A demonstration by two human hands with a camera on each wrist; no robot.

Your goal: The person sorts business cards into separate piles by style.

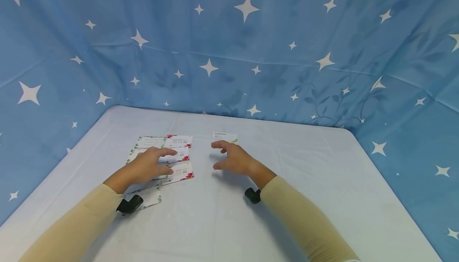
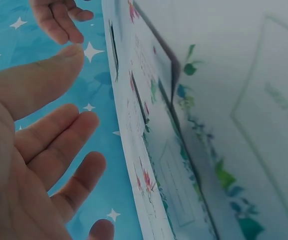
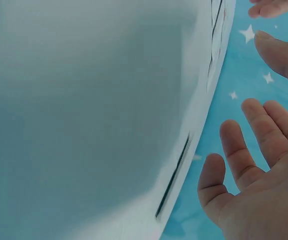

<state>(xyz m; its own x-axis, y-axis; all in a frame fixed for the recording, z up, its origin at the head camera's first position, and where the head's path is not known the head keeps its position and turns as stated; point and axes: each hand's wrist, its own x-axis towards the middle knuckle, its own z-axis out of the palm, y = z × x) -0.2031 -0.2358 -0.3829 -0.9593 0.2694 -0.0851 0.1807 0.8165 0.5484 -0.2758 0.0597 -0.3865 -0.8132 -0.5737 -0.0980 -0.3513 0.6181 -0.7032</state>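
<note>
My left hand (image 1: pixel 146 165) hovers over the cards at the left of the table, fingers loosely bent with nothing in them. Beneath and beside it lie white cards with red flowers (image 1: pixel 179 172), laid in a column. Left of these are cards with green leaf borders (image 1: pixel 150 141), partly covered by the hand; one leaf-bordered card (image 1: pixel 150 196) lies nearer, by the wrist. My right hand (image 1: pixel 234 159) is held above the table, fingers spread and empty. Just beyond it lies a single white card with a green and yellow corner (image 1: pixel 225 136), its lower part overlapped by the fingers.
A white cloth covers the table (image 1: pixel 287 166). Behind it and along the sides hangs a blue curtain with white stars (image 1: pixel 229 54). Black wrist cameras (image 1: pixel 130 204) are strapped under both sleeves.
</note>
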